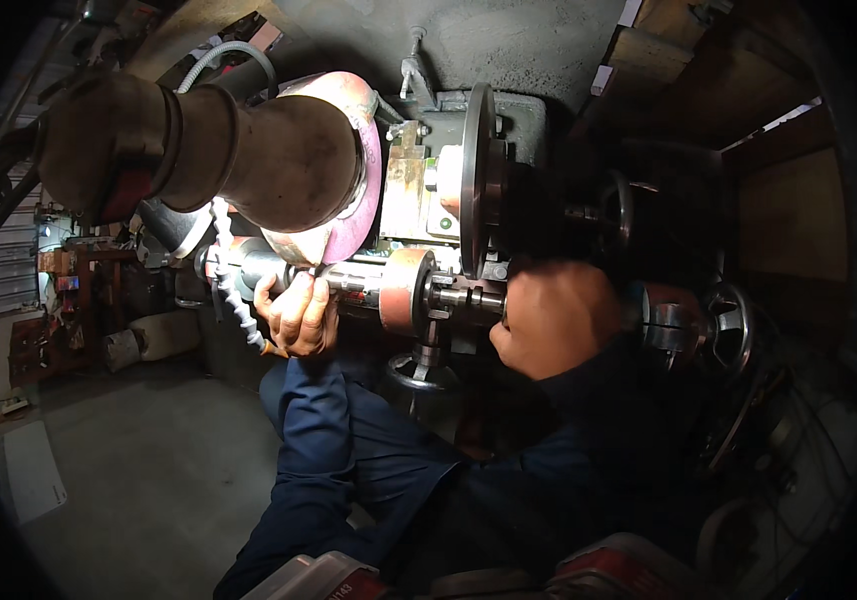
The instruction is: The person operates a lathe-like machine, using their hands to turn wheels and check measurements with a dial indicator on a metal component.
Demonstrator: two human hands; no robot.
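Below a pink grinding wheel, my left hand is closed, its fingers curled up against the metal spindle line. What its fingertips grip is hidden. A bright metal shaft runs rightward from there to a red-brown round housing. Right of this housing, a stepped spindle leads to my right hand. That hand is smeared by motion, and its fingers are mostly hidden from view. A small handwheel sits low between my two forearms.
A large work lamp hangs over the upper left, next to a segmented coolant hose. A dark upright disc stands behind the spindle. At right are a red-brown machine part and a spoked handwheel.
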